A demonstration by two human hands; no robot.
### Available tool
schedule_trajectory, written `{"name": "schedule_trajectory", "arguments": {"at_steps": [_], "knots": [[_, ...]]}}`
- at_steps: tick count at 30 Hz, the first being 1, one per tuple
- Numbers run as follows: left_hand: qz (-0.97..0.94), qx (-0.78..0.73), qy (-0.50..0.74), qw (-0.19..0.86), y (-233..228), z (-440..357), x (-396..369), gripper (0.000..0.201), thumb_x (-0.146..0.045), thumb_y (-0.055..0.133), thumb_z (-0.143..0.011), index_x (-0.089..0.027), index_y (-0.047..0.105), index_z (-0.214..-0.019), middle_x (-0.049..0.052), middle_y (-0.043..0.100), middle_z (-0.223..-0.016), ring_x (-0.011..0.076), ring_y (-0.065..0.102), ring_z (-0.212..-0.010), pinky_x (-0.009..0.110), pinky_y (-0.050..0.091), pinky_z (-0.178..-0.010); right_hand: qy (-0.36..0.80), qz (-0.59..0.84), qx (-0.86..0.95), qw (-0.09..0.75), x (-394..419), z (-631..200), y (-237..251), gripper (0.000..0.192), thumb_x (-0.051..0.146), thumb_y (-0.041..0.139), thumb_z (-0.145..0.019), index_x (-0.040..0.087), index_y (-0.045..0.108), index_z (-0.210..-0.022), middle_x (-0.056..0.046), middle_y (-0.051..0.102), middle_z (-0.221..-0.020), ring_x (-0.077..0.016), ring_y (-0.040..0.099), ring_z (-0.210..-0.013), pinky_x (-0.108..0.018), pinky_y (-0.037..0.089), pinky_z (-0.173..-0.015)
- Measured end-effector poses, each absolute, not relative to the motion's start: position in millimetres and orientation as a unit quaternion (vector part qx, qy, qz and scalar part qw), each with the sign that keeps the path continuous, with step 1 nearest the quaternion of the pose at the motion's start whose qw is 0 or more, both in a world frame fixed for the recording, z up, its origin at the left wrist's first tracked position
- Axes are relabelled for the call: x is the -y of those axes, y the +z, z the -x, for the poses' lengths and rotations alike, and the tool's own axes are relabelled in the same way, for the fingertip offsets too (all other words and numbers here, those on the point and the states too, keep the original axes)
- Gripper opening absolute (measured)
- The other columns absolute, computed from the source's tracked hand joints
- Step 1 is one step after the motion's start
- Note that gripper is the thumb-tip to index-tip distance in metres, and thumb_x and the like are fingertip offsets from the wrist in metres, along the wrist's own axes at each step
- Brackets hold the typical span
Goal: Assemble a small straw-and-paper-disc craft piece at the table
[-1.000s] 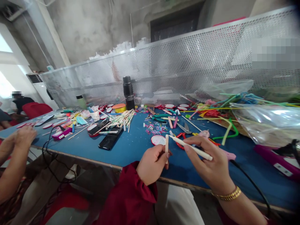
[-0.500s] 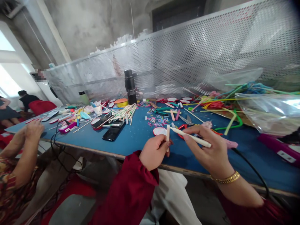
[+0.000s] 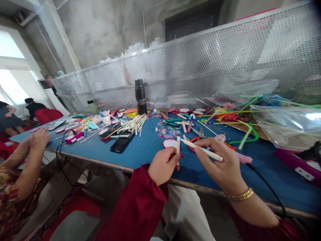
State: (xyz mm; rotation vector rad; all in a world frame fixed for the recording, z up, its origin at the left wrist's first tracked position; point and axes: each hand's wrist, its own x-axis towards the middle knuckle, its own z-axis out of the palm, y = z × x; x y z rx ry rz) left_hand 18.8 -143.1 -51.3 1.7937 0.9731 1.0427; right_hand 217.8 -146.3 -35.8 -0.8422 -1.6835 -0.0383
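Near the table's front edge my left hand [image 3: 164,164] pinches a pale, flat stick [image 3: 178,147], which stands upright between thumb and fingers. My right hand [image 3: 220,164] grips a cream pen-like tool [image 3: 205,151] as one holds a pen. Its pointed tip is close to the stick's upper part; whether they touch I cannot tell. Just behind my left hand lies a white disc [image 3: 169,143] with a red rim, partly covered. Beyond my right hand are metal cutters [image 3: 200,132] with red handles and a pink tool [image 3: 243,158] with a black cord.
A black flask [image 3: 140,98] stands by the perforated screen [image 3: 190,73]. A phone [image 3: 119,144], paper-like sticks [image 3: 135,123], small coloured bands [image 3: 168,132] and green-handled pliers [image 3: 173,122] lie around. Plastic bags [image 3: 288,125] and a purple device [image 3: 296,165] are at right. Another person's hands [image 3: 38,140] rest at left.
The camera view has shifted slightly. Both hands keep their grips, with the tool's tip still close to the stick.
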Motion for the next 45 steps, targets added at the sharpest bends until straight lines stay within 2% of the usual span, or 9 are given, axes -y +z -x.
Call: {"name": "schedule_trajectory", "arguments": {"at_steps": [16,18,21,23,25,31,34,40,45], "knots": [[-0.721,-0.387,0.414,0.399,-46.9,-18.6,145.9,0.024,-0.038,0.052,-0.098,-0.018,0.064,-0.094,-0.002,0.062,-0.065,0.0108,0.051,-0.058,0.023,0.040,-0.061,0.018,0.382,0.709,0.592,147.9,-217.2,-38.4,0.004,0.026,0.070,-0.091,0.024,0.069,-0.094,-0.001,0.071,-0.081,-0.0169,0.067,-0.070,-0.031,0.053,-0.069],[-0.715,-0.388,0.419,0.403,-47.8,-18.9,145.4,0.025,-0.039,0.052,-0.098,-0.018,0.064,-0.094,-0.002,0.062,-0.065,0.0106,0.051,-0.058,0.023,0.041,-0.061,0.034,0.382,0.691,0.612,148.1,-216.8,-37.9,0.006,0.028,0.071,-0.091,0.023,0.070,-0.095,-0.002,0.072,-0.082,-0.0177,0.067,-0.071,-0.031,0.052,-0.067],[-0.697,-0.391,0.436,0.414,-48.7,-19.3,145.2,0.025,-0.039,0.051,-0.099,-0.018,0.064,-0.097,-0.002,0.061,-0.066,0.0103,0.050,-0.057,0.023,0.041,-0.061,0.067,0.401,0.601,0.688,145.8,-217.0,-37.2,0.013,0.032,0.071,-0.092,0.022,0.072,-0.100,-0.006,0.073,-0.085,-0.0200,0.070,-0.074,-0.032,0.053,-0.066],[-0.687,-0.392,0.443,0.423,-48.5,-19.4,145.6,0.025,-0.039,0.050,-0.099,-0.018,0.064,-0.098,-0.002,0.060,-0.066,0.0101,0.049,-0.057,0.023,0.041,-0.060,0.088,0.419,0.537,0.727,142.6,-218.1,-37.5,0.020,0.036,0.072,-0.091,0.021,0.073,-0.104,-0.007,0.074,-0.088,-0.0215,0.072,-0.077,-0.033,0.056,-0.069],[-0.682,-0.387,0.446,0.432,-48.0,-19.5,146.2,0.025,-0.038,0.051,-0.099,-0.017,0.064,-0.098,-0.002,0.059,-0.066,0.0096,0.048,-0.056,0.022,0.040,-0.059,0.097,0.435,0.520,0.729,140.0,-219.8,-38.2,0.025,0.039,0.073,-0.090,0.019,0.075,-0.105,-0.008,0.074,-0.091,-0.0222,0.073,-0.082,-0.035,0.057,-0.074],[-0.645,-0.370,0.483,0.462,-47.2,-20.0,147.2,0.022,-0.035,0.051,-0.098,-0.016,0.062,-0.097,-0.002,0.057,-0.064,0.0085,0.048,-0.054,0.021,0.037,-0.055,0.034,0.473,0.609,0.636,138.6,-224.0,-36.6,0.027,0.035,0.061,-0.097,0.020,0.076,-0.114,-0.010,0.078,-0.102,-0.0236,0.072,-0.093,-0.038,0.055,-0.091],[-0.631,-0.363,0.495,0.474,-46.7,-19.7,147.2,0.024,-0.037,0.052,-0.097,-0.015,0.062,-0.097,-0.002,0.056,-0.063,0.0079,0.045,-0.050,0.021,0.035,-0.051,-0.041,0.496,0.673,0.547,132.7,-226.5,-37.2,0.029,0.032,0.055,-0.099,0.019,0.076,-0.115,-0.010,0.078,-0.109,-0.0256,0.071,-0.101,-0.041,0.051,-0.098],[-0.640,-0.358,0.494,0.467,-45.4,-18.9,147.9,0.026,-0.037,0.052,-0.098,-0.014,0.063,-0.098,-0.002,0.057,-0.063,0.0074,0.044,-0.050,0.022,0.036,-0.052,-0.238,0.527,0.759,0.299,126.9,-227.2,-46.9,0.041,0.027,0.040,-0.102,0.011,0.076,-0.110,-0.014,0.070,-0.086,-0.0290,0.064,-0.086,-0.044,0.047,-0.086],[-0.643,-0.355,0.492,0.467,-45.5,-18.4,147.9,0.026,-0.037,0.051,-0.098,-0.015,0.063,-0.098,-0.002,0.057,-0.064,0.0079,0.045,-0.051,0.022,0.037,-0.053,-0.309,0.590,0.711,0.225,137.9,-221.8,-54.1,0.036,0.023,0.044,-0.099,0.013,0.072,-0.118,-0.016,0.070,-0.090,-0.0307,0.064,-0.087,-0.041,0.042,-0.080]]}}
